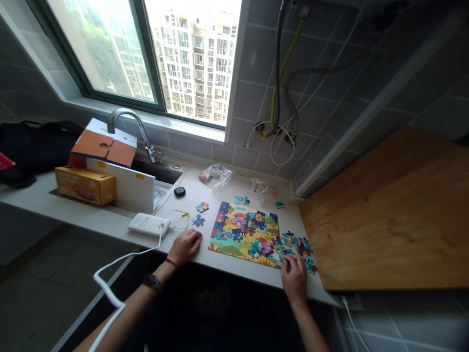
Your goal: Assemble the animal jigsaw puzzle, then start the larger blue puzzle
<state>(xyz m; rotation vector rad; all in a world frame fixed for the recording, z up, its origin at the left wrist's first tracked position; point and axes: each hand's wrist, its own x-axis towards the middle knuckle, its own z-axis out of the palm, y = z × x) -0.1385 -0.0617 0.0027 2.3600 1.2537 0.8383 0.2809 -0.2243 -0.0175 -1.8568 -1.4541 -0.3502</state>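
Fingers of the right hand [294,277] rest on the loose puzzle pieces [298,246] at the near right corner of the puzzle [245,234]. The fingertips curl down onto a piece there, but they cover it, so I cannot tell if the hand is pinching it or only touching it. The left hand [186,246] lies on the counter [220,188] just left of the puzzle, with the fingers bent under. It looks like it holds nothing, but the fingertips are hard to see.

The puzzle lies flat near the front edge of the counter. It is partly done, with many colours, and its picture is too small to make out. More loose pieces lie by its far edge, and two pieces [200,213] lie to its left, near the left hand.

A white power bank [149,225] sits left of the left hand. A white cable [110,288] runs from it, off the counter and toward the left arm, where it is cut off at the bottom edge. A watch and a red band are on the left wrist.

Farther back are two clear bags [215,174], and what is inside is blurry. A small black thing [179,191] lies near the sink. A tap [132,128] bends over it. A yellow box [85,185] and a white board hide most of the sink. A big wooden board [388,215] sits on the right.
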